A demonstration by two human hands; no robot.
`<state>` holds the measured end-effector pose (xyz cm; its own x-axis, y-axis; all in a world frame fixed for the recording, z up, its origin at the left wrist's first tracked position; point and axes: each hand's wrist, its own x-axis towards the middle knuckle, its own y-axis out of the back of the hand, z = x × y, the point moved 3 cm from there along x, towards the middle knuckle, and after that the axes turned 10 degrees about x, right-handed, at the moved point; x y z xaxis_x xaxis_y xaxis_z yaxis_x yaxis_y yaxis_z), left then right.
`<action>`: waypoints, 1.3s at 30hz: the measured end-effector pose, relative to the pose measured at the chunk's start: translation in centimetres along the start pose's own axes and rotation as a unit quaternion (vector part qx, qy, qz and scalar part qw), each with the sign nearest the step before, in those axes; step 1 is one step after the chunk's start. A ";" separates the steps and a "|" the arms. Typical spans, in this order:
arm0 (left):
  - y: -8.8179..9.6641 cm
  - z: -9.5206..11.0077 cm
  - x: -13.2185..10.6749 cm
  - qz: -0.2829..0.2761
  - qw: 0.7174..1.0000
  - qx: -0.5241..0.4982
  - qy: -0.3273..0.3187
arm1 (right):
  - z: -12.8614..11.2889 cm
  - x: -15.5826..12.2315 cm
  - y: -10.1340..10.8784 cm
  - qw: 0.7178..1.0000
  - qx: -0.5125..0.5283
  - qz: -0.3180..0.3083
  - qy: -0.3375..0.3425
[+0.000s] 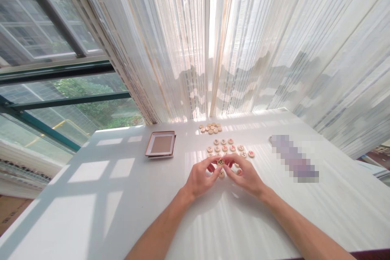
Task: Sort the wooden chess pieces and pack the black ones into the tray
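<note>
Hand clearance exists on the bench (122, 211) left of the shallow box (161, 145) and on its near side. Right of the box, a passage extends to the xiangqi pieces (224, 148), where the left fingers (216, 174) and right fingers (232, 157) block near access. Farther right of the box, a pixelated object (292, 158) obstructs. Behind the box, the curtain (170, 69) limits reach.

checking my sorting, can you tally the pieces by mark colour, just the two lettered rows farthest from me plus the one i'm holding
Red-marked pieces in those rows: 3
Black-marked pieces in those rows: 5
Held piece, black-marked: 1
Total: 9
</note>
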<state>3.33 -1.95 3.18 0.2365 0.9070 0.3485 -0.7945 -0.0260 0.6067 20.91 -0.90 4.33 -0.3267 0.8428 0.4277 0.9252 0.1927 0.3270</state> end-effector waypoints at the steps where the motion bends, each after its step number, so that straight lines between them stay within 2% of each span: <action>1: 0.0 -0.1 0.0 0.003 1.000 0.008 -0.002 | 0.1 0.0 0.0 1.000 0.001 0.000 -0.003; 7: 0.2 -0.5 0.1 0.016 0.999 0.033 -0.021 | 0.3 -0.2 -0.1 0.999 0.014 0.000 -0.035; 12: 0.8 -0.9 0.4 0.028 0.998 0.058 -0.028 | 0.2 0.0 0.6 1.000 0.007 0.022 -0.010; 14: 1.3 -1.4 0.6 0.048 0.996 0.069 -0.021 | 0.5 0.5 1.6 0.998 0.008 0.061 -0.002; 18: 2.1 -2.8 1.1 0.098 0.991 0.093 0.012 | 2.5 2.5 5.0 0.984 0.033 0.173 -0.034; 22: 2.5 -4.3 1.6 0.124 0.985 0.123 0.018 | 5.5 5.2 8.5 0.974 0.051 0.206 -0.073; 26: 3.2 -6.1 2.9 0.112 0.978 0.177 0.015 | 9.0 6.3 10.7 0.966 0.069 0.231 -0.098; 30: 3.7 -7.7 5.2 0.093 0.974 0.205 0.001 | 11.3 5.7 11.3 0.954 0.073 0.267 -0.115; 35: 2.6 -8.3 8.0 0.058 0.971 0.226 -0.045 | 11.6 5.4 10.9 0.956 0.066 0.256 -0.130; 39: 2.0 -8.5 8.5 0.054 0.968 0.235 -0.062 | 11.4 5.4 10.9 0.956 0.057 0.252 -0.141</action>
<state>-1.05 9.26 1.25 0.2539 0.8319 0.4934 -0.4827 -0.3331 0.8100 31.48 11.49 0.61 0.2169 0.9414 0.2582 0.9714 -0.2343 0.0381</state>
